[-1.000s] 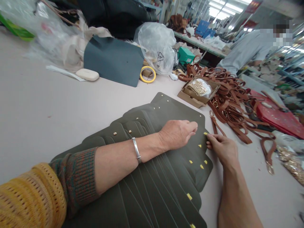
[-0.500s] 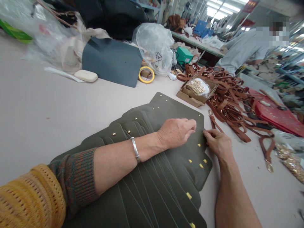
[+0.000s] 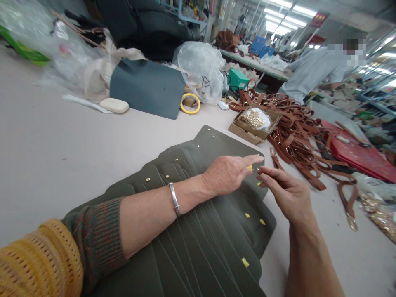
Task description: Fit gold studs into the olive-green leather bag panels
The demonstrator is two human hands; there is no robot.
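Observation:
Several dark olive-green panels (image 3: 216,251), which look like leather, lie fanned out in an overlapping stack on the table. Small gold-coloured studs and yellow tabs dot their edges. My left hand (image 3: 227,175) rests on the topmost panel, index finger stretched toward its right corner and thumb beside a yellow tab (image 3: 250,167). A silver bangle (image 3: 175,199) circles that wrist. My right hand (image 3: 289,192) is just right of it, thumb and index finger pinched over the panel's right edge. Something tiny and shiny shows at those fingertips, too small to name.
Beyond the panels are a cardboard box (image 3: 246,133) with gold chain, a heap of brown straps (image 3: 297,144) and a yellow tape roll (image 3: 190,103). A blue-grey sheet (image 3: 147,88) and clear plastic bag (image 3: 201,70) lie farther back. A person (image 3: 312,70) stands at the back right.
My left fingers have straightened from a curled pose toward the panel's corner. My right hand has come off the panel's edge and moved left, nearer my left hand. The view has shifted slightly.

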